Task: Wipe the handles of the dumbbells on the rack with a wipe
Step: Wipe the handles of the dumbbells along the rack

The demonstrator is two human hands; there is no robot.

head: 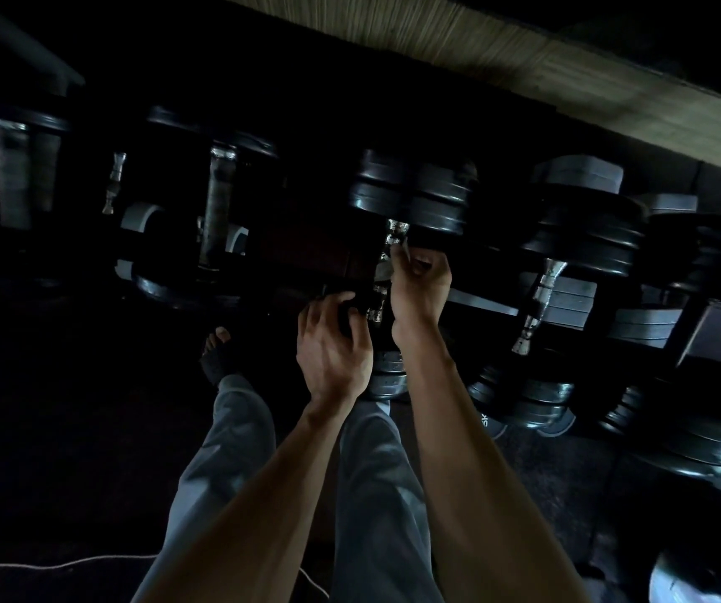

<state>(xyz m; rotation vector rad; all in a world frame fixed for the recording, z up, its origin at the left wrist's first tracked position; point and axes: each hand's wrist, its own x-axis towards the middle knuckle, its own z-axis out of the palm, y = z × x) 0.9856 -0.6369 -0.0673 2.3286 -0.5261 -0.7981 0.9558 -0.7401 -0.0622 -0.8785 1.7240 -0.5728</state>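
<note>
A row of black plate dumbbells lies on a low dark rack [698, 332]. The middle dumbbell [411, 189] has a worn chrome handle [387, 272]. My right hand [419, 285] is closed around that handle, with a small pale wipe [398, 250] pinched at the fingertips against the metal. My left hand [332, 346] grips the near dark end of the same dumbbell, fingers curled over it. To the right, another dumbbell handle [539, 298] shows bare chrome. The scene is very dark.
More dumbbells sit at the left [219, 198] and far right [698, 433]. A wooden ledge [567, 67] runs above the rack. My legs in grey trousers [376, 493] and a foot [219, 354] are below. A thin white cord [45, 565] lies on the floor.
</note>
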